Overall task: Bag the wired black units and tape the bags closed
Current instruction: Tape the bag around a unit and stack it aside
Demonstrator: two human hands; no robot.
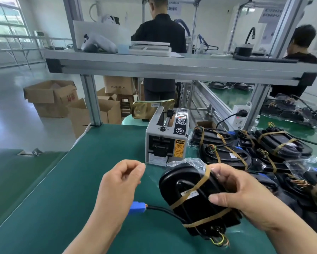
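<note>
My right hand (242, 195) grips a black unit (183, 182) bound with tan bands, held tilted just above the green bench (62, 198). A clear bag (194, 161) covers its far end. The unit's black cable (165, 210) trails left over the bench to a blue connector (135, 208), outside the bag. Coloured wires stick out at the unit's near end. My left hand (121, 180) hovers left of the unit, in front of the tape dispenser (165, 142). Its thumb and fingertips are pinched together, seemingly on a small strip of clear tape.
A pile of banded black units (227, 154), some in bags, fills the bench to the right. Overhead runs an aluminium shelf (172, 68), with a frame post (91, 99) at the bench's far left. Cardboard boxes (51, 96) stand on the floor beyond. Two people work behind.
</note>
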